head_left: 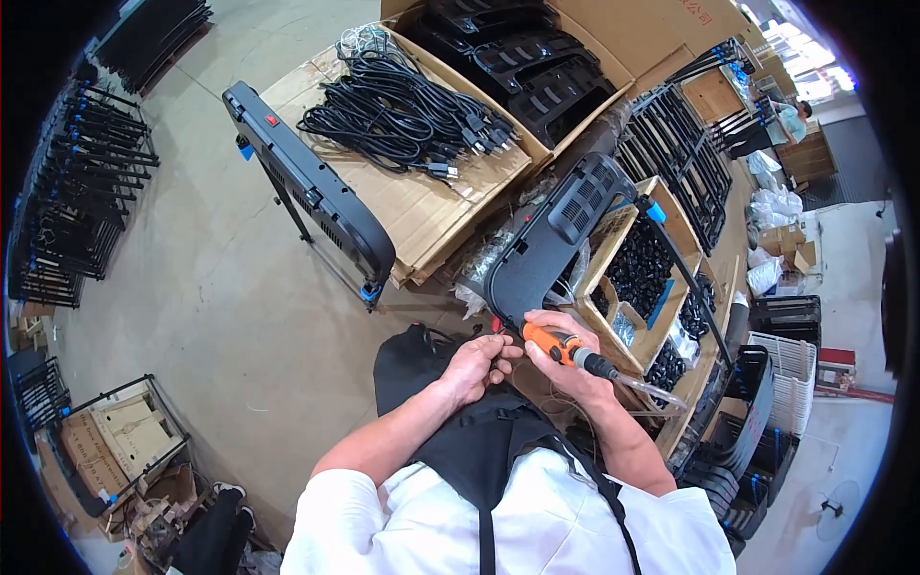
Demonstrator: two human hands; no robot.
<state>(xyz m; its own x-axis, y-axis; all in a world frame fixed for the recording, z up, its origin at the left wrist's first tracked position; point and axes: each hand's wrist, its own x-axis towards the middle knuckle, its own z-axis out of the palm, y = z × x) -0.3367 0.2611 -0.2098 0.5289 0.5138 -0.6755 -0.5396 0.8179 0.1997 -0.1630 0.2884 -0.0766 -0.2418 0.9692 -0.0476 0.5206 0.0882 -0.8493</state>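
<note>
My right hand (565,353) grips an orange and grey power screwdriver (563,347), its tip pointing left toward the lower edge of a black plastic panel (551,240) that leans up in front of me. My left hand (476,366) is closed on something small just below that panel's bottom corner, beside the screwdriver tip; what it holds is hidden by the fingers. A clear hose (650,391) trails from the screwdriver's rear to the right.
A second black panel on a thin frame (311,196) stands to the left. Behind lie flattened cardboard with a heap of black cables (402,110), a box of black panels (522,57), and compartment boxes of small black parts (640,268). Metal frames (81,192) line the floor.
</note>
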